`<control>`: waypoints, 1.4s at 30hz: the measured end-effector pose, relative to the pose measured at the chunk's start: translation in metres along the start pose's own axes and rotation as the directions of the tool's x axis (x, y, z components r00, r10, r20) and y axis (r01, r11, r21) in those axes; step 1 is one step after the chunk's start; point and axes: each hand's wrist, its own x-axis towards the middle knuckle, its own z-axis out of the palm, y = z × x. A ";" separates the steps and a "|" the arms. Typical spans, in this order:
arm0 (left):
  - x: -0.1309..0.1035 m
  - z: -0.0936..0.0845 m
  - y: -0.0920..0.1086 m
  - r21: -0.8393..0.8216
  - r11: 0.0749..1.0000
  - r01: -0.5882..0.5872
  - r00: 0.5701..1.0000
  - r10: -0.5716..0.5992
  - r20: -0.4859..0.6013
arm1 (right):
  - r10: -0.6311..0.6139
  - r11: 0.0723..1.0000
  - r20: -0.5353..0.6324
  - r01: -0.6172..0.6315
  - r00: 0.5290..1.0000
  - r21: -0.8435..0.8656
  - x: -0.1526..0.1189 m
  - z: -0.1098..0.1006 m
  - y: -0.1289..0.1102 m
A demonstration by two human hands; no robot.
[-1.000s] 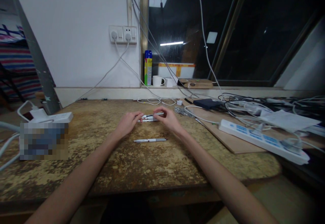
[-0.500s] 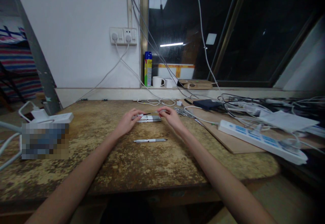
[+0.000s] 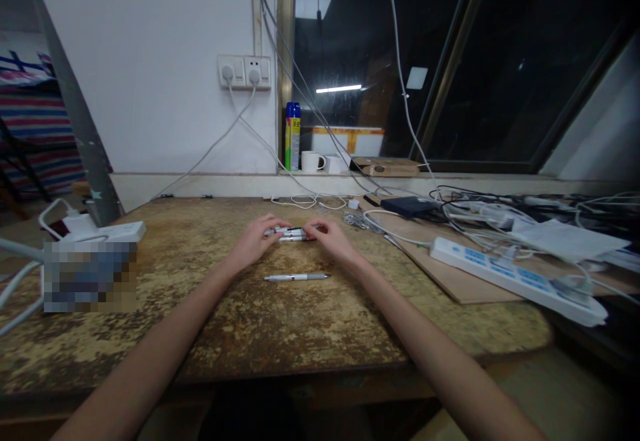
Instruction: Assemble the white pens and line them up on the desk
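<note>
Several white and grey pens (image 3: 294, 235) lie side by side on the worn wooden table (image 3: 280, 334), between my two hands. At their left end my left hand (image 3: 257, 237) has its fingers closed around a slim white part with a dark, thin piece reaching right. My right hand (image 3: 327, 237) is at the right end, thumb and finger pinched on a small piece, perhaps a pen part, mostly hidden. Nearer to me lies one separate white pen with a grey grip (image 3: 297, 277), touched by neither hand.
On the right, a power strip (image 3: 520, 281) and tangled cables cover a brown board (image 3: 440, 271), with a dark box (image 3: 410, 207) behind. Another power strip (image 3: 123, 232) stands left. A spray can (image 3: 293, 137) and white mug (image 3: 311, 161) are on the sill.
My right hand has moved slightly left and down, closer to my left hand and the pens. The dark thin piece now meets the right fingertips. The separate pen stays put.
</note>
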 end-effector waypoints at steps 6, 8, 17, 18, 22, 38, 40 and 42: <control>-0.002 -0.003 -0.009 -0.006 0.997 0.074 0.991 -0.075 -0.110 | -0.044 0.999 -0.179 0.042 0.983 -0.011 0.005 -0.010 -0.005; -0.004 -0.004 -0.014 -0.003 0.994 0.108 0.985 -0.107 -0.138 | -0.077 0.997 -0.236 0.073 0.969 -0.025 0.006 -0.013 -0.007; -0.006 -0.003 -0.020 0.034 0.994 0.107 0.983 -0.101 -0.151 | -0.091 0.990 -0.284 0.117 0.954 0.077 0.003 -0.015 -0.020; -0.006 -0.003 -0.020 0.038 0.993 0.112 0.984 -0.105 -0.147 | -0.090 0.989 -0.280 0.120 0.956 0.091 0.002 -0.015 -0.021; -0.006 -0.003 -0.020 0.046 0.991 0.128 0.984 -0.121 -0.133 | -0.103 0.982 -0.268 0.141 0.958 0.127 0.002 -0.015 -0.024; -0.006 -0.003 -0.019 0.042 0.990 0.131 0.985 -0.126 -0.114 | -0.113 0.981 -0.242 0.148 0.964 0.129 -0.001 -0.015 -0.028; -0.006 -0.004 -0.018 0.041 0.991 0.129 0.986 -0.124 -0.107 | -0.104 0.981 -0.242 0.140 0.965 0.134 -0.001 -0.015 -0.029; -0.006 -0.004 -0.018 0.042 0.991 0.129 0.987 -0.124 -0.097 | -0.100 0.980 -0.245 0.138 0.964 0.143 0.000 -0.015 -0.029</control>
